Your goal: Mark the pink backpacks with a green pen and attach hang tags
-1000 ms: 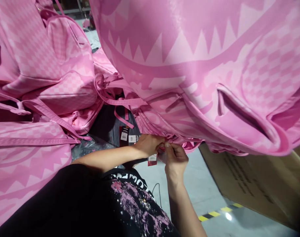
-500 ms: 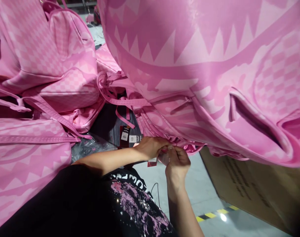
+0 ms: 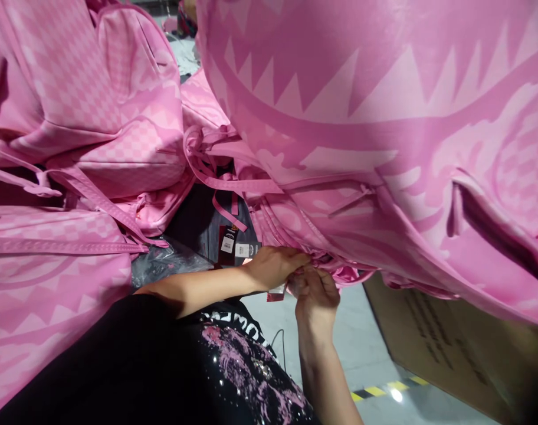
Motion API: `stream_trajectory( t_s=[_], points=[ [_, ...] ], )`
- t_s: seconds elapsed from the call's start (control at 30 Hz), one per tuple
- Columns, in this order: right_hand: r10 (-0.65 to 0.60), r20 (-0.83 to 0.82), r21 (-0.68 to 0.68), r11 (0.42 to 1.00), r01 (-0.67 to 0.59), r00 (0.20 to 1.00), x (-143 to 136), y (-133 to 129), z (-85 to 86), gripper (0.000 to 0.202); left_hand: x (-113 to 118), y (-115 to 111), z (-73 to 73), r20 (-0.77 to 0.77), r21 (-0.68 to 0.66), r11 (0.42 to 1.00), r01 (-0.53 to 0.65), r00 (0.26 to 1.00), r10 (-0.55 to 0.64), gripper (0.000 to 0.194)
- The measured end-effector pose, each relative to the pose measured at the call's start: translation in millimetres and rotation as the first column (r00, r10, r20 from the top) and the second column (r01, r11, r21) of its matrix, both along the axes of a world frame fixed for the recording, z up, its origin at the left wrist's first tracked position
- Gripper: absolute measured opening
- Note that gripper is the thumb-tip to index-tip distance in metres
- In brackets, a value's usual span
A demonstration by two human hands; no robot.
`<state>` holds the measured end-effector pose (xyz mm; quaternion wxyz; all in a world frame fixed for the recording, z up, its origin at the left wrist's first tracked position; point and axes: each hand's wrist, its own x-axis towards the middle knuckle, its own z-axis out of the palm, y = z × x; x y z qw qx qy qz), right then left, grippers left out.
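Observation:
A large pink backpack [image 3: 384, 94] with a pale jagged-tooth pattern leans over my hands from the upper right. Under its lower edge, among pink straps, my left hand [image 3: 275, 267] is closed with its fingertips pinched. Right beside it, my right hand [image 3: 317, 292] is closed too, the fingers bent together against the left fingertips. What they pinch is small and mostly hidden. A reddish tag [image 3: 275, 297] hangs just below, between the hands. Left of my left hand lie black hang tags with white labels [image 3: 245, 250].
More pink backpacks [image 3: 131, 159] are piled at the left, straps [image 3: 92, 195] trailing. Crumpled clear plastic [image 3: 167, 265] lies on the dark table surface [image 3: 198, 218]. A cardboard box [image 3: 437, 336] stands at lower right on a pale floor with yellow-black tape [image 3: 375, 391].
The view has shifted slightly, so the large backpack appears farther right and lower. My hands have drawn closer together at the same spot, covering more of what lies between them.

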<state>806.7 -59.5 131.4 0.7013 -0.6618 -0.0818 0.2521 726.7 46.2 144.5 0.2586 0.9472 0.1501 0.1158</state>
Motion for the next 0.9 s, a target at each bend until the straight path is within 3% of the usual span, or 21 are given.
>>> stream_trajectory(
  t_s=[0.1, 0.23, 0.37, 0.43, 0.5, 0.53, 0.6, 0.67, 0.73, 0.83, 0.9],
  points=[
    [-0.034, -0.090, 0.020, 0.999, 0.036, 0.995, -1, 0, 1.0, 0.031, -4, 3, 2.9, -0.050, -0.018, 0.998, 0.055, 0.997, -0.056, 0.025],
    [-0.012, -0.115, 0.008, 1.000, 0.013, 0.993, -1, 3, 2.1, 0.033, 2, -1, 0.8, -0.078, -0.001, 1.000, -0.011, 0.997, 0.011, 0.016],
    [0.035, -0.150, 0.019, 0.999, -0.032, 0.988, 1, -5, -1.6, 0.038, -5, 3, -10.5, 0.088, -0.086, 0.995, 0.058, 0.995, -0.051, 0.020],
    [0.104, -0.108, -0.067, 0.992, -0.112, 0.989, 0, -15, -10.9, 0.040, -22, 17, -22.0, 0.123, -0.175, 0.984, -0.020, 0.992, 0.042, 0.024],
    [0.333, -0.007, -0.266, 0.908, -0.323, 0.943, -6, -22, -26.9, 0.047, -46, 39, -38.8, 0.019, -0.239, 0.932, -0.272, 0.959, 0.284, 0.027],
    [0.466, 0.034, -0.373, 0.826, -0.422, 0.884, -10, -21, -36.9, 0.049, -59, 52, -49.0, -0.065, -0.238, 0.878, -0.416, 0.908, 0.413, 0.029],
    [0.657, 0.090, -0.521, 0.672, -0.527, 0.748, -20, -7, -58.9, 0.042, -81, 79, -71.5, -0.194, -0.207, 0.788, -0.580, 0.814, 0.548, 0.032],
    [0.727, 0.148, -0.589, 0.609, -0.530, 0.671, -29, 25, -80.4, 0.034, -91, 100, -93.5, -0.283, -0.185, 0.767, -0.615, 0.780, 0.557, 0.028],
    [0.790, 0.193, -0.671, 0.539, -0.509, 0.582, -35, 68, -99.1, 0.043, -90, 112, -111.7, -0.361, -0.167, 0.780, -0.603, 0.774, 0.520, 0.028],
    [0.869, 0.183, -0.786, 0.410, -0.463, 0.459, -38, 131, -119.3, 0.053, -79, 117, -129.4, -0.454, -0.122, 0.817, -0.563, 0.764, 0.459, 0.037],
    [0.902, 0.156, -0.839, 0.336, -0.428, 0.403, -38, 158, -128.4, 0.047, -76, 119, -136.6, -0.492, -0.084, 0.834, -0.545, 0.751, 0.440, 0.035]
  ],
)
